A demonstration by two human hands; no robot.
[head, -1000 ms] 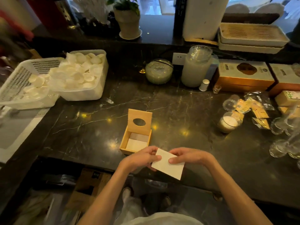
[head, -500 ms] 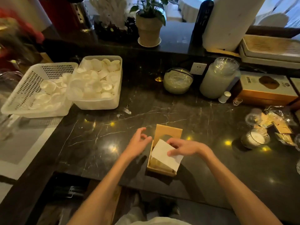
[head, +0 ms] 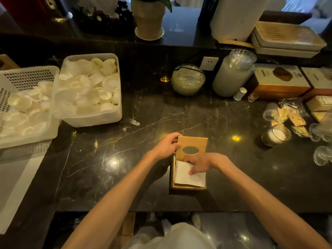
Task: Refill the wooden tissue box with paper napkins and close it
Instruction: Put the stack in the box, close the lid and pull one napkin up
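1. The wooden tissue box (head: 187, 188) is a small square case of pale wood. It sits near the front edge of the counter (head: 125, 159), directly before the person.
2. Its lid (head: 197, 141), pierced by an oval slot, stands raised at the box's far side.
3. White paper napkins (head: 186, 178) lie in the open box, the top one skewed, with a corner over the near right rim.
4. The left hand (head: 166, 147) grips the lid's upper left corner, fingers curled round the edge.
5. The right hand (head: 203, 163) holds nothing; its extended fingers rest on the top napkin.
6. The right hand hides the far part of the napkins. The stack's depth and how the lid joins the box cannot be made out.
7. The counter is glossy black marble with pale veins and lamp glints.
8. At the left stand a white plastic tub (head: 93, 119) of round white pieces and a perforated basket (head: 27, 76).
9. Along the back are a glass bowl (head: 187, 79), a tall jar (head: 231, 76), a wall socket (head: 209, 63) and cardboard boxes (head: 280, 79); a potted plant (head: 149, 18) stands on the ledge above.
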